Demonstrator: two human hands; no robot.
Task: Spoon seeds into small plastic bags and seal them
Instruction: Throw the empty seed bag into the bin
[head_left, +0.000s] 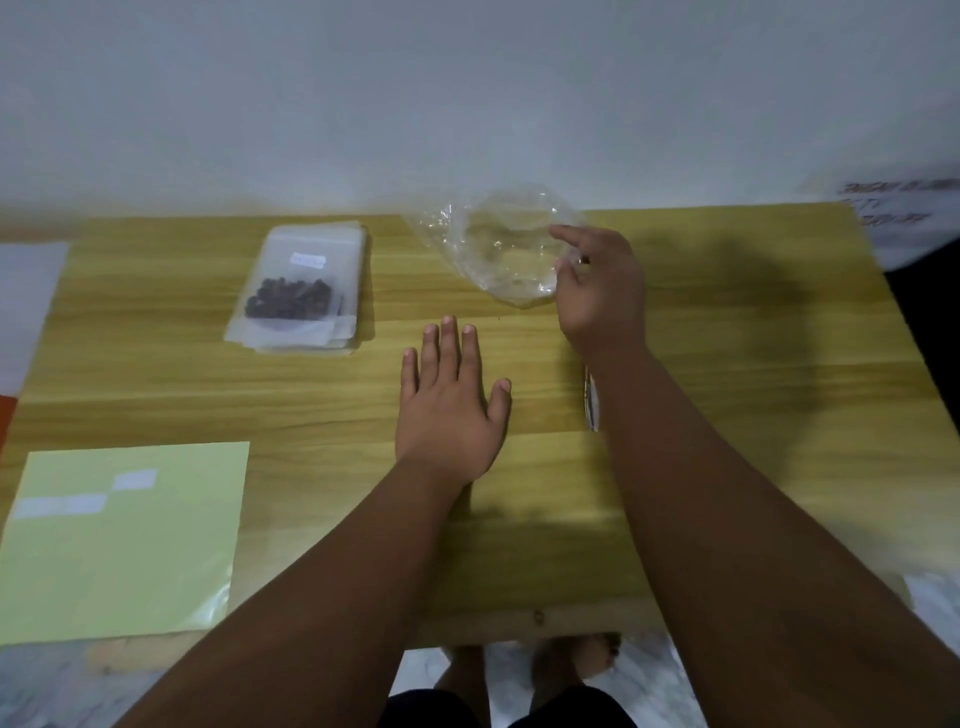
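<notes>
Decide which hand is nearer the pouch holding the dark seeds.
Left. The left hand lies flat on the table, right of the seed pouch. The right hand is farther right, at the clear plastic bag.

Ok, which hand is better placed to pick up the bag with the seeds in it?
Probably the left hand: it lies flat and empty on the table, on the same side as the seed bag. The right hand is at the clear plastic bag, farther away.
</notes>
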